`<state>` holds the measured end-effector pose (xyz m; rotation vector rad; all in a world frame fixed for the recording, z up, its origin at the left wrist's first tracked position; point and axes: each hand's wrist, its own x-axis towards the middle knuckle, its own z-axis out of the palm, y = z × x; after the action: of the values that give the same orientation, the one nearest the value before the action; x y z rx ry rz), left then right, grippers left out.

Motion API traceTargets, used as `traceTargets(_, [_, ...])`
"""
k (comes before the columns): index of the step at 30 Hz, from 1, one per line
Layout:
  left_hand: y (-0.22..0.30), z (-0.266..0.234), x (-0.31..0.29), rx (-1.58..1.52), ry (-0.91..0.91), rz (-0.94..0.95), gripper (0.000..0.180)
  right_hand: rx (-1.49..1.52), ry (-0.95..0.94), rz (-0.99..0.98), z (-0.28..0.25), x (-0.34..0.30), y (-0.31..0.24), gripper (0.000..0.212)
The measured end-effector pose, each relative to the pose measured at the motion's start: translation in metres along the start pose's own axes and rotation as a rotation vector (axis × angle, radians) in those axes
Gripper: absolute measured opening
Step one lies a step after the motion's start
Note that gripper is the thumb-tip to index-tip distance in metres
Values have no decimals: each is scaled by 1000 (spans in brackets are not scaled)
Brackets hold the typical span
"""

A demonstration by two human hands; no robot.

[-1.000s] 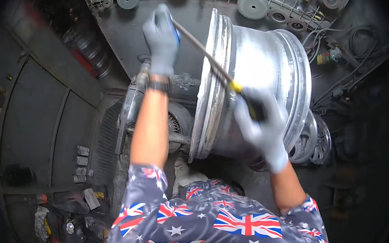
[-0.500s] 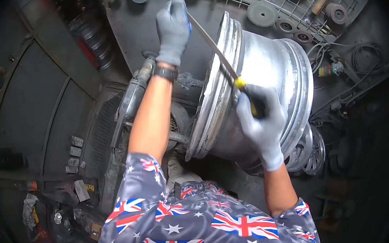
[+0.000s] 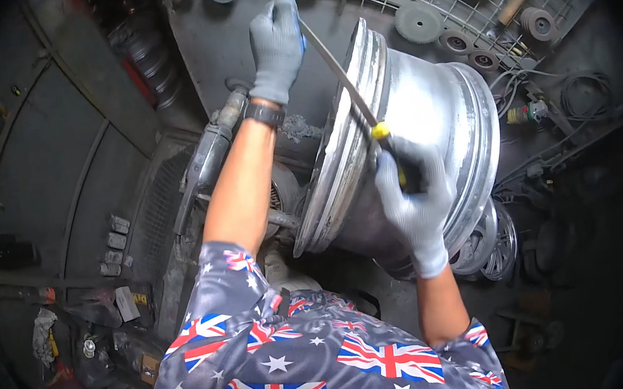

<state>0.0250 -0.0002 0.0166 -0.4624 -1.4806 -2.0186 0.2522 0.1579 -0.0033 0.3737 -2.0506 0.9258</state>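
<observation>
In the head view, the left hand's (image 3: 277, 50) fingers clamp the file's (image 3: 339, 70) tip, the right hand's (image 3: 419, 202) its handle (image 3: 380, 131). The file crosses the near-left lip of the metal wheel (image 3: 426, 95); level strokes and even pressure should avoid gouging.

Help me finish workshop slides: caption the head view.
A file held across a silvery wheel rim, gloved left hand at its far end, gloved right hand on its yellow-and-black handle.
</observation>
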Motion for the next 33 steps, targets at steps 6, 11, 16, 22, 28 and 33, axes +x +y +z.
traceTargets(6, [5,-4,-82,-114,-203,59,43,-32,-8,-1,-41,-83,-15,27])
traceTargets(11, [2,-7,-10,30,-106,-5,43,-10,-26,51,-3,-9,0,24])
traceTargets(16, [1,-8,-66,-25,-212,119,44,-14,31,20,-31,-80,-14,26])
traceTargets(22, [-2,3,-22,58,-124,41,43,-45,31,47,-13,-30,6,19])
traceTargets(28, [-14,-19,-18,199,-137,110,43,7,13,59,-11,-37,-4,22])
traceTargets(33, [22,-17,-115,84,-270,206,45,-92,-37,35,-55,-130,-30,39])
